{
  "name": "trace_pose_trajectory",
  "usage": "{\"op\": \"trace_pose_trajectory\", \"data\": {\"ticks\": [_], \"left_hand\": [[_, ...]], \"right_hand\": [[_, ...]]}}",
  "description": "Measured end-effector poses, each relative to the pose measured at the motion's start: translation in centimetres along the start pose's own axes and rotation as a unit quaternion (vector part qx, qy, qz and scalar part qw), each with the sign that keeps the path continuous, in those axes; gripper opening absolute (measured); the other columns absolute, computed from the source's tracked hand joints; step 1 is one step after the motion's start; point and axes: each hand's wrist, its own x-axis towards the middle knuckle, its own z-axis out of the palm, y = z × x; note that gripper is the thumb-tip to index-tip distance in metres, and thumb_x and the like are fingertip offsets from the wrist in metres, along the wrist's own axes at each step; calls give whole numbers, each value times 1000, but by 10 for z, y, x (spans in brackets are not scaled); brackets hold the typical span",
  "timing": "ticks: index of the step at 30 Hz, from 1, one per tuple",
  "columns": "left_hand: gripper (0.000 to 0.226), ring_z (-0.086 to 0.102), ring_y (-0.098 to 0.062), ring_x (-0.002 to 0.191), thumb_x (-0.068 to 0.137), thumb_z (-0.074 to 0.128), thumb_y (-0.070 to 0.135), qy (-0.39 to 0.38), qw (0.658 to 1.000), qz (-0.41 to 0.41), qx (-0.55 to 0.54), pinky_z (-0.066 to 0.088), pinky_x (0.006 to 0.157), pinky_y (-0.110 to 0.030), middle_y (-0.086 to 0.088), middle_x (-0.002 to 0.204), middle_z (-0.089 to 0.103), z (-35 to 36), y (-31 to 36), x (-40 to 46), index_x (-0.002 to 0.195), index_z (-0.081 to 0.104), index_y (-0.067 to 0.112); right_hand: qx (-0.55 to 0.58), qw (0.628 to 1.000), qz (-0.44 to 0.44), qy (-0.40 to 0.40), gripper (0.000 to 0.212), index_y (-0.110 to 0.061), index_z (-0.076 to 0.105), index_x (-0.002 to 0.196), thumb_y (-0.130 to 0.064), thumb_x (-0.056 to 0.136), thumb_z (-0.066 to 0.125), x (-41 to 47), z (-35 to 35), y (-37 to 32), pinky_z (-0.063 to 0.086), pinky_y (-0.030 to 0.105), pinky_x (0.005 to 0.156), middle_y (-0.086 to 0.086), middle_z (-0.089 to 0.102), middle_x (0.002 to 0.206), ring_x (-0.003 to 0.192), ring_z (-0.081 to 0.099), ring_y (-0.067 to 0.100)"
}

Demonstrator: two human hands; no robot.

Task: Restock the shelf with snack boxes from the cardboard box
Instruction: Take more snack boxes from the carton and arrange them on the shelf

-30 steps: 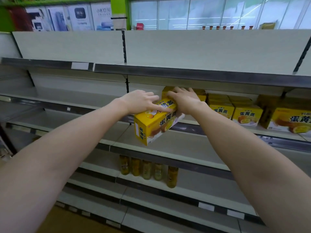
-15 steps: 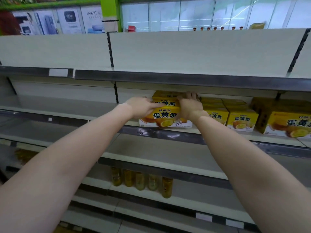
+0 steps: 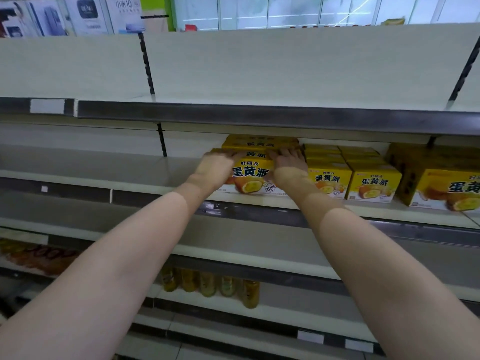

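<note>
Left hand and right hand each grip the yellow snack box, fingers curled over its top edge, on the shelf.

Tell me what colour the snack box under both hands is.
Yellow, with dark lettering and a white strip along the bottom: snack box on the shelf, clearest in the head view.

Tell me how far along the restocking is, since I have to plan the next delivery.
Done: several yellow snack boxes already stand on the shelf. In hand: the left hand and right hand hold a front box sitting at the shelf edge. Left: bare shelf space remains beside it; the cardboard box is out of view.
</note>
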Motion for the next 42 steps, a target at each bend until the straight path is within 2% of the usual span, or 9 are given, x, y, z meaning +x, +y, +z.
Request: {"op": "trace_pose_trajectory", "data": {"ticks": [5,10,13,18,26,34,37,39,42], "left_hand": [[63,59,-32,111,97,59,25,-22,999,-33,11,51,81,-39,-8,137,55,10,3,19,152,30,27],[56,60,-30,108,100,55,35,-70,996,-40,29,46,82,-34,-10,121,64,9,0,37,151,33,32],[67,51,-29,123,89,69,40,-54,998,-24,-33,45,96,-38,-5,142,53,7,-10,46,148,39,33],[83,45,-31,133,84,75,31,-142,971,-50,-184,39,109,-41,-6,153,42,8,-8,55,153,31,28],[81,27,-28,147,90,70,25,-116,981,-43,-149,15,123,-45,-5,162,26,19,-3,55,156,22,25],[83,20,-27,149,90,69,28,-118,980,-35,-157,11,122,-43,-3,164,19,24,-9,59,157,20,25],[82,21,-27,149,91,69,26,-108,982,-31,-149,13,121,-40,-3,164,19,20,-6,55,157,20,24],[81,23,-29,148,92,68,25,-102,984,-34,-144,15,121,-40,-4,164,19,16,-3,52,157,20,23],[82,21,-31,148,92,68,25,-104,983,-45,-144,16,121,-40,-3,165,17,9,0,46,157,19,24]], "right_hand": [[4,1000,4,28,80,-31,30,153,-49,86,70,14,11,6,11,45,124,3,29,160,150,17,30],[-8,999,-23,37,78,-28,32,152,-48,87,69,19,14,11,16,42,122,3,29,160,149,20,29],[-1,999,-24,28,79,-30,30,153,-48,87,69,19,13,12,16,42,123,2,26,162,150,19,28],[-4,999,-18,27,80,-30,27,154,-50,88,68,18,11,11,12,44,123,1,26,162,150,17,28],[-20,999,-20,33,76,-27,36,150,-49,86,71,18,12,8,21,46,121,4,35,156,147,25,30],[-55,997,13,46,31,-13,65,115,-23,87,74,16,-8,-8,50,38,83,9,66,112,105,64,29],[-41,999,15,31,31,-13,63,120,-21,91,70,16,-3,-10,45,46,102,13,64,123,120,57,34],[-49,998,15,26,41,-16,59,130,-25,91,69,16,2,-9,26,54,117,15,54,139,137,39,38],[-50,999,6,18,53,-20,50,140,-29,91,68,16,7,-6,13,54,122,14,38,153,146,23,40]]}}
